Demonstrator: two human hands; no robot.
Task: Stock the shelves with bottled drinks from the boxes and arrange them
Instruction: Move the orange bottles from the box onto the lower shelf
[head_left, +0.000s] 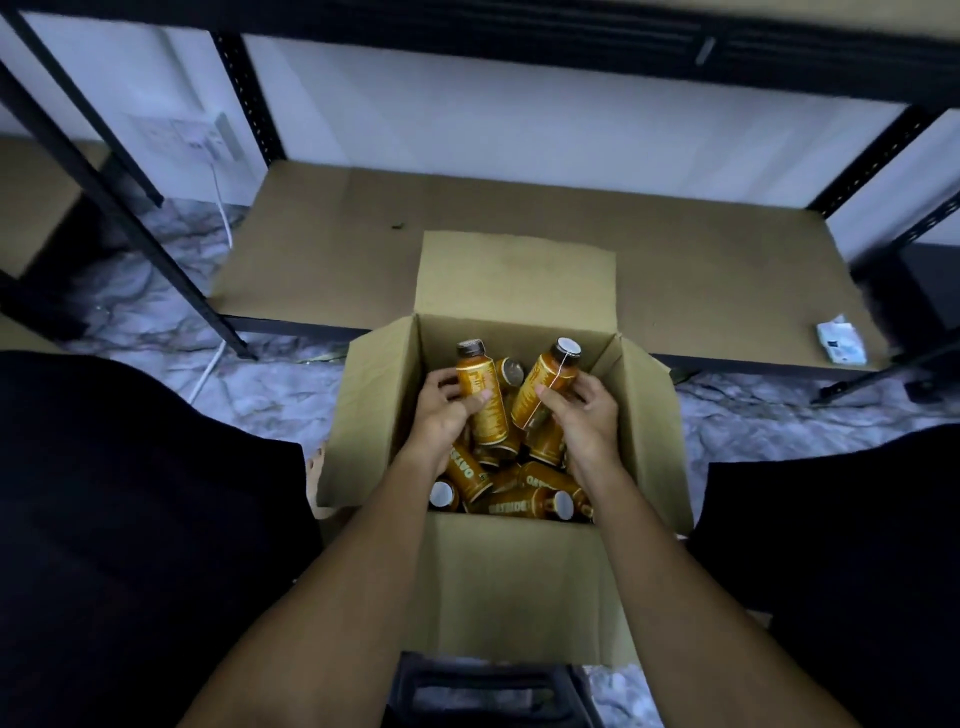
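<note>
Raised box flap (514, 270) across the front-edge middle of the shelf board (322, 218), open board either side, white packet (841, 344) at right front corner, uprights (249, 98) at back corners

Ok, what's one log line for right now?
left hand: grips left bottle | right hand: grips right bottle | box: open, more bottles lying inside | shelf: behind box

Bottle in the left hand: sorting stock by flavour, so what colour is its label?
The bottle has an orange label with pale print; head view.
</note>
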